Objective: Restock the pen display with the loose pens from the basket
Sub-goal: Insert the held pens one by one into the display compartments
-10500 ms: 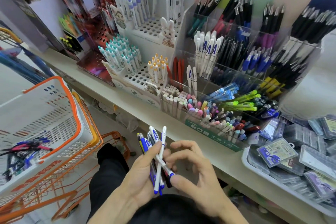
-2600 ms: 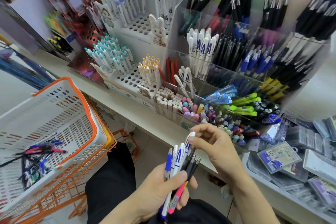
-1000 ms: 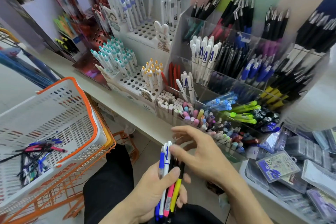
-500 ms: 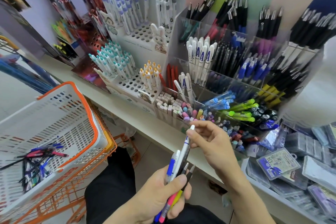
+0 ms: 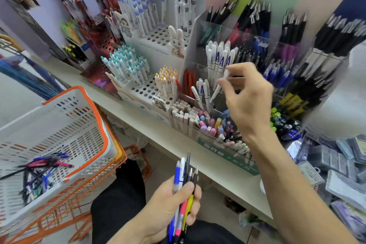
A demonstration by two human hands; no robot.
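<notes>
right hand [image 5: 247, 101]: raised in front of the clear acrylic pen display [image 5: 277, 69], thumb and forefinger pinching a white pen [image 5: 218, 87] near its upper end, the other fingers loosely curled.
white pen: slim white barrel with a blue mark, tilted, tip pointing down and left toward the low front compartment where a few matching white pens [image 5: 202, 91] stand; it looks not yet inside, though motion blur makes that hard to judge.
left hand [image 5: 170, 204]: low, near the front edge of the shelf [image 5: 178, 140], fingers and thumb wrapped round a bundle of pens [image 5: 184, 186], tips up; blue, white, black, pink and yellow barrels show.
basket [image 5: 75, 125]: white with an orange rim, on an orange trolley at the left, well apart from the display; loose pens [image 5: 43, 166], blue, pink and black, lie across its bottom.
display edges: compartments stepped in tiers, the back ones crowded with black and blue pens; the low front compartment has open room beside its white pens.
shelf edge: a bare pale strip runs along the front, between the displays and the hands.
right end: a tray of packets in clear wrappers [image 5: 336, 168].
</notes>
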